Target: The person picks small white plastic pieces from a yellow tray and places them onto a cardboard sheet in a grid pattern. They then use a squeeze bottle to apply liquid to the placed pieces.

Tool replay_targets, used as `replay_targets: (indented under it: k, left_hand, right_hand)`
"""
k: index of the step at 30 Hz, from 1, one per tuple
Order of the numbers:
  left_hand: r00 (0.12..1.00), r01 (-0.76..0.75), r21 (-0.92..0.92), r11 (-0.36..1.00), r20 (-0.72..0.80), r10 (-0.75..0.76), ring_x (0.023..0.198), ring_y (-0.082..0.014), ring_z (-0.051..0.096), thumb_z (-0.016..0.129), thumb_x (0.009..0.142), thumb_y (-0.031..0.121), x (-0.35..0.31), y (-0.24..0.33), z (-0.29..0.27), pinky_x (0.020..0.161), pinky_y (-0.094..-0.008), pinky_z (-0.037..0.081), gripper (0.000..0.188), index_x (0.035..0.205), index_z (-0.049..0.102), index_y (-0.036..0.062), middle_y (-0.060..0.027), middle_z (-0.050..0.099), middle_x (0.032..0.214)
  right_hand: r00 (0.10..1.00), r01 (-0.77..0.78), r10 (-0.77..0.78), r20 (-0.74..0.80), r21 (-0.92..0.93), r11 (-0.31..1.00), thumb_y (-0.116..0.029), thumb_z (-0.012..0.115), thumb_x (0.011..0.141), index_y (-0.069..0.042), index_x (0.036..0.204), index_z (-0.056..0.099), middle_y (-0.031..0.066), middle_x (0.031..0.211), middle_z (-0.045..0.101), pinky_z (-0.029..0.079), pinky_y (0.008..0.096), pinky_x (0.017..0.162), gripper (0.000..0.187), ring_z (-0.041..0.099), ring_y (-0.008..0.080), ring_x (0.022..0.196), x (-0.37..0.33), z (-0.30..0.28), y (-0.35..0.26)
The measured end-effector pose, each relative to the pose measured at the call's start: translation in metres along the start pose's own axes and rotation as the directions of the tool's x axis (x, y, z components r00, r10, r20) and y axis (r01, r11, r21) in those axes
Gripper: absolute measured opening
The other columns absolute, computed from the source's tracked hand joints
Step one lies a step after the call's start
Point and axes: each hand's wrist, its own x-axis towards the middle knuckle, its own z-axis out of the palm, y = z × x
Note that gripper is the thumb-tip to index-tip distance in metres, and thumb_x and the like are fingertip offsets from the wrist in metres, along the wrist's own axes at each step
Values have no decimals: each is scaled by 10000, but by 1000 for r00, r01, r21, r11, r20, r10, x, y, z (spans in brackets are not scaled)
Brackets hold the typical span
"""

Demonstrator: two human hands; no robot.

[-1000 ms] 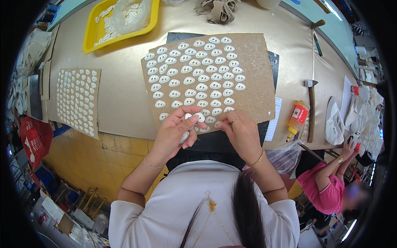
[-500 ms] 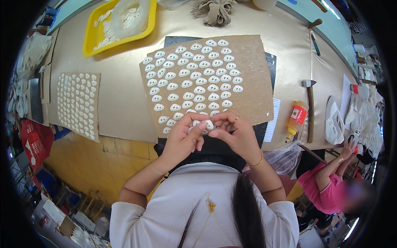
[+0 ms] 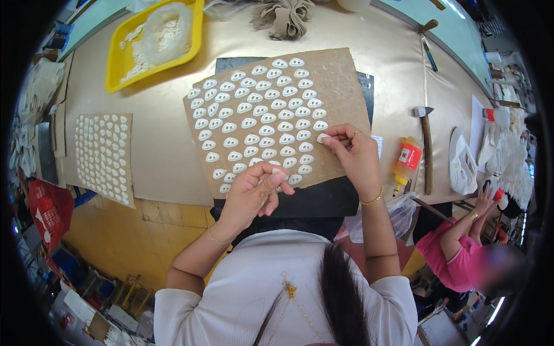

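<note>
A brown board (image 3: 339, 81) lies before me, covered in rows of small white rounded pieces (image 3: 266, 130), each with two holes. My right hand (image 3: 356, 158) is at the board's right part, thumb and fingers pinching one white two-holed piece (image 3: 322, 138) against or just over the surface; its fingers partly cover it. Over the board's near edge, my left hand (image 3: 252, 191) is closed, with a whitish piece (image 3: 281, 172) between thumb and fingers, its outline partly hidden.
A yellow tray (image 3: 111, 75) with a plastic bag and loose white pieces sits far left. Another filled board (image 3: 128, 167) lies left. On the right are a glue bottle (image 3: 408, 160), a hammer (image 3: 426, 144) and a pen (image 3: 430, 55). A person in pink (image 3: 444, 254) works at right.
My right hand has moved away from my left, rightward and farther out over the board, carrying a white piece. My left hand stays near the front edge. The whole view has shifted slightly.
</note>
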Motion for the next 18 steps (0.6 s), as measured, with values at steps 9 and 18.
replay_targets:
  k: [9,18]
  left_hand:
    - [1000,-11,-50,999,10,11,441,-49,439,534,936,182,3,-4,-5,364,-164,282,179,980,574,13,-74,600,754]
    - [999,-20,-129,991,29,24,437,-58,415,562,923,171,6,-11,-1,376,-171,290,156,902,551,17,-44,544,687]
  right_hand:
    - [900,321,-414,-135,-437,840,-117,708,754,-25,861,601,75,746,500,459,296,577,177,559,197,650,7,5,2]
    - [895,-199,0,446,400,895,-121,664,842,13,885,581,27,702,608,471,208,554,164,569,61,615,-44,20,-30]
